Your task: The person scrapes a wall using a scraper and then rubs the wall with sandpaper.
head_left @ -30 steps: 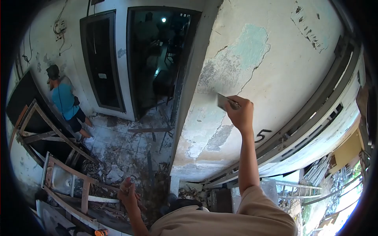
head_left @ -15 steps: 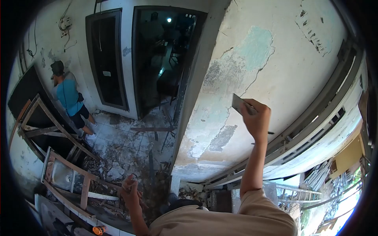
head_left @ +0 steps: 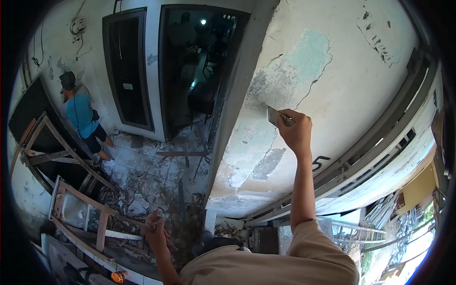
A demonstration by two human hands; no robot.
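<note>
My right hand is closed round the handle of a scraper. The flat metal blade meets the peeling wall, at the lower edge of a rough grey patch where paint has come off. Pale green paint and a long crack show around it. My left hand hangs low, away from the wall, its fingers loosely bent and apart with nothing visible in them. Below it lies the rubble-strewn floor, and a wooden frame stands just to its left.
A person in a blue shirt faces the wall at the far left. Broken wooden frames lean at the lower left, near an orange object. Debris covers the tiles before a dark doorway. Slatted boards run along the right.
My right hand has moved left and slightly up along the wall with the scraper, onto the grey patch's lower edge. A dark curved mark below my wrist now shows more fully. My left hand stays low.
</note>
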